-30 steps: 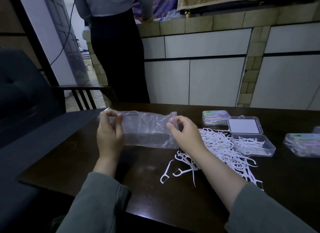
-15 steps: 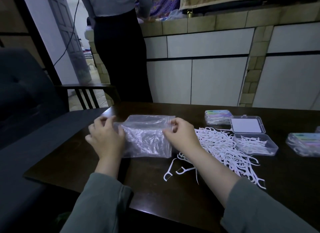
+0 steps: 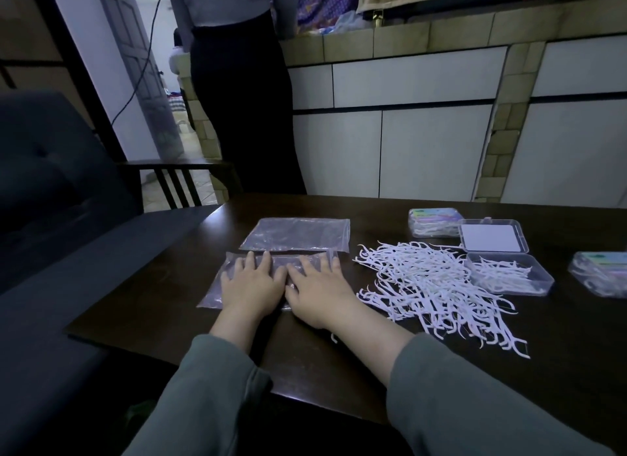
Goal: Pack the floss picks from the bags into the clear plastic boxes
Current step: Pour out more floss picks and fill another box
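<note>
Left hand (image 3: 251,287) and right hand (image 3: 317,287) lie flat, fingers straight, pressing the near empty bag (image 3: 217,286) onto the table (image 3: 339,370). Second bag (image 3: 296,234) lies just beyond. Floss picks (image 3: 431,286) are piled right of the hands, more in the open clear box (image 3: 509,277).

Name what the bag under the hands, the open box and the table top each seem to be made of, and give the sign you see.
Bag: thin clear plastic film, glossy; it wrinkles and the table shows through.
Open box: rigid clear plastic; the floss picks inside show through its walls.
Table: probably dark varnished wood or veneer; the smooth top gives a soft sheen.
</note>
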`<state>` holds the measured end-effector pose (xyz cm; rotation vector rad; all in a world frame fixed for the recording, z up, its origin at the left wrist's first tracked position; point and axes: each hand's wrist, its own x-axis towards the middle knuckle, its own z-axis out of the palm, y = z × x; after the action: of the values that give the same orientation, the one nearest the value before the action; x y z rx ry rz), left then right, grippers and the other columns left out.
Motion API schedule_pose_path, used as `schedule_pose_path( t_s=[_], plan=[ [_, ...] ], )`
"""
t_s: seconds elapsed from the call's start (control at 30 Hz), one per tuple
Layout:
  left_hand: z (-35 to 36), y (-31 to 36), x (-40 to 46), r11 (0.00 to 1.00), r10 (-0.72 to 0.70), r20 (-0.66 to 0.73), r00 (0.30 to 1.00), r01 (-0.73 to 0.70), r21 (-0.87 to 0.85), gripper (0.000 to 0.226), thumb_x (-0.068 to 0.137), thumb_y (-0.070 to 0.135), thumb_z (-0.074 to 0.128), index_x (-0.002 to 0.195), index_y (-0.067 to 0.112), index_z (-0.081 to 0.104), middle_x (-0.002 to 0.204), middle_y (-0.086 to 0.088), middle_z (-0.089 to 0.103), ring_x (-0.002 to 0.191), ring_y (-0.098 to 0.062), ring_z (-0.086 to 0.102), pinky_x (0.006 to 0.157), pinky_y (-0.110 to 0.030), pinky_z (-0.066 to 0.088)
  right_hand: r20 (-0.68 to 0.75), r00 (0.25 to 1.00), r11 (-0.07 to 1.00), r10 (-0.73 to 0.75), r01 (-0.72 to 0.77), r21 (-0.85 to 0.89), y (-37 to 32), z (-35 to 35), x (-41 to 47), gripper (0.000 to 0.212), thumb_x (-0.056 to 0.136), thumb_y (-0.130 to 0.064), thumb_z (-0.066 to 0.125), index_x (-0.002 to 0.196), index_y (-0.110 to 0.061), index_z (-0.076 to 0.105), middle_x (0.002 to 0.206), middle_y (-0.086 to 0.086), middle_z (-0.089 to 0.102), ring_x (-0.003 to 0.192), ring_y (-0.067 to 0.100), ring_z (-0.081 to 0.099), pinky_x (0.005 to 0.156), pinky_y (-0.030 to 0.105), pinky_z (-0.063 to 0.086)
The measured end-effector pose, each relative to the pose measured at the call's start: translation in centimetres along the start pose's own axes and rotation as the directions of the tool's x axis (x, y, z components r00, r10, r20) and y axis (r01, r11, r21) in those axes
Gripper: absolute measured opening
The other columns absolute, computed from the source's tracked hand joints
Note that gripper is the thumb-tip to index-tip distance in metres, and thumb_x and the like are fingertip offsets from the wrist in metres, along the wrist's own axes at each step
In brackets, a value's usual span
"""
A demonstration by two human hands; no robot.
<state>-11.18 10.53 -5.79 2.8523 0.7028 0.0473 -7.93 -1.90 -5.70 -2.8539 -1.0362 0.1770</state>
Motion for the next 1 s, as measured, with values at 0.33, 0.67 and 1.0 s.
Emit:
schedule_pose_path(
  t_s=[0.33, 0.67, 1.0],
  plan=[
    [0.4, -0.3, -0.9, 1.000, -0.006, -0.088, 0.996, 0.007, 0.011, 0.053, 0.097, 0.046, 0.032, 0.143, 0.023, 0.041, 0.153, -0.011, 0.033, 0.141, -0.027, 0.029, 0.111, -0.049, 0.024, 0.051, 0.998, 0.999, 0.026, -0.025, -0.019, 0.2, -0.2, -1.8, 0.064, 0.101, -0.053, 0.021, 0.156, -0.023, 0.008, 0.163, 0.009, -0.001, 0.146, 0.043, -0.005, 0.113, 0.058, -0.010],
    [-2.1, 7.4, -2.6, 0.891, 0.353, -0.517, 0.780, -0.449, -0.069, 0.026, 0.092, 0.035, 0.053, 0.112, 0.024, 0.067, 0.109, 0.006, 0.067, 0.095, -0.014, 0.061, 0.078, -0.031, 0.052, -0.446, 0.872, 0.971, 0.202, -0.117, 0.211, 7.2, -5.6, -8.0, 0.036, 0.092, -0.044, 0.051, 0.114, -0.020, 0.066, 0.107, 0.003, 0.062, 0.103, 0.023, 0.057, 0.079, 0.031, 0.043],
    [-0.9, 16.6, -0.7, 0.617, 0.761, -0.040, 0.648, -0.741, -0.264, 0.053, 0.074, 0.007, 0.056, 0.121, 0.031, 0.063, 0.129, 0.010, 0.058, 0.119, -0.009, 0.044, 0.102, -0.028, 0.037, -0.334, 0.790, 0.852, 0.515, -0.514, 0.098, 16.4, -6.3, -12.9, 0.037, 0.090, -0.050, 0.049, 0.097, -0.020, 0.069, 0.082, -0.002, 0.065, 0.075, 0.015, 0.061, 0.062, 0.027, 0.049]
  ],
)
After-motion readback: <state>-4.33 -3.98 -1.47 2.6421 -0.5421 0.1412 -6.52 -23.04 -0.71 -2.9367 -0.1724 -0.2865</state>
